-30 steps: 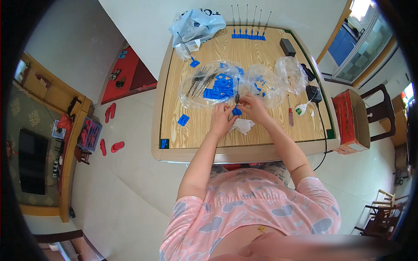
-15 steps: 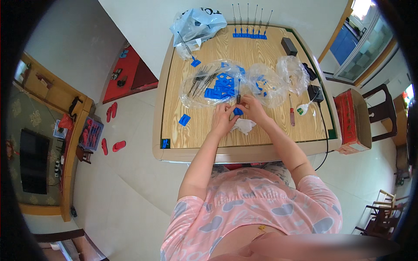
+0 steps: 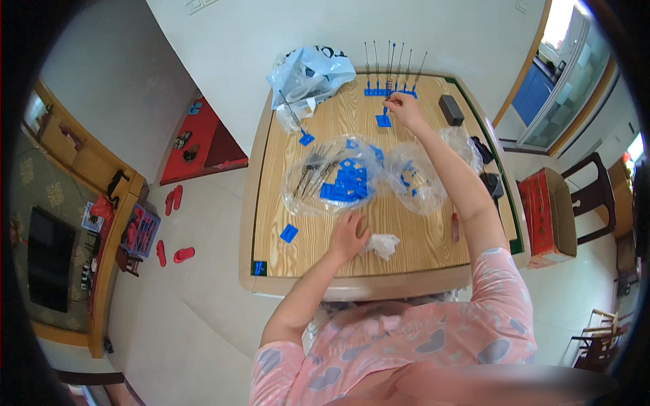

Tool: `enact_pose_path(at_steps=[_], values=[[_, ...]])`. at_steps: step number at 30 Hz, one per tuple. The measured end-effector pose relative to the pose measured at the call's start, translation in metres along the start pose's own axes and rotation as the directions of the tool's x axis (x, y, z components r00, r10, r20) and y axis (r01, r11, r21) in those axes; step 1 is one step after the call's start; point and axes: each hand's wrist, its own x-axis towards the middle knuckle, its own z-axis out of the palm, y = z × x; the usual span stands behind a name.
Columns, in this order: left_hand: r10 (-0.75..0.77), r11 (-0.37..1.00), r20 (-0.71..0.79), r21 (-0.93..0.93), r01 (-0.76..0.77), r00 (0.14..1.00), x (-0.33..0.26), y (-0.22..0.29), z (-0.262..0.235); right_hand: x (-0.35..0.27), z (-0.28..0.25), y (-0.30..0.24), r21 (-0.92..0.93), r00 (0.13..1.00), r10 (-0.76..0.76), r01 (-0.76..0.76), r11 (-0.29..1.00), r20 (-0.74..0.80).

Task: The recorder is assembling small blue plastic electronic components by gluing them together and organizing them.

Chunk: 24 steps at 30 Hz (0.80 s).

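We see the right hand (image 3: 405, 108) reaching over the far half of the table (image 3: 420, 250), its thumb and fingers pinched narrow on the stem of a blue-footed spring piece (image 3: 384, 121). That piece stands roughly upright just on the near side of a row of similar pieces (image 3: 376, 93) set close to the far edge; we cannot tell whether its foot rests on the wood or hangs just above it. To its right, bare wood runs as far as a black block (image 3: 450, 110) near the right edge; to its left, more wood reaches toward a single leaning piece (image 3: 307, 139) and the pale blue bag (image 3: 305, 81) at the far left corner. Nearer to us, a band of wood grain separates the held piece from two clear plastic bags, the left bag (image 3: 292, 203) and the right bag (image 3: 430, 199), which crowd the middle; the right forearm passes above the right one. The left hand (image 3: 347, 238) lies low on the near side, fingers loosely curved beside a crumpled white tissue (image 3: 384, 246); we cannot tell whether they hold anything small. A strip of wood lies between that tissue and the near edge. A blue square (image 3: 289, 233) sits toward the left edge, well apart from the left hand.
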Motion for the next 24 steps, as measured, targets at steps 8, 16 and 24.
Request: enact_pose_path(at_steps=[8,16,24], values=[[-0.111,0.993,0.078,-0.022,0.113,0.991,0.002,0.002,-0.004,0.071,0.078,0.083,-0.115,0.978,0.11,-0.132,0.985,-0.18],[-0.133,0.991,0.107,-0.004,0.134,0.985,0.012,0.001,-0.005,0.098,0.121,0.121,-0.051,0.964,0.202,-0.214,0.975,-0.173],[-0.132,0.991,0.106,0.0,0.133,0.986,0.013,0.001,-0.008,0.095,0.117,0.106,-0.033,0.967,0.193,-0.201,0.979,-0.168]])
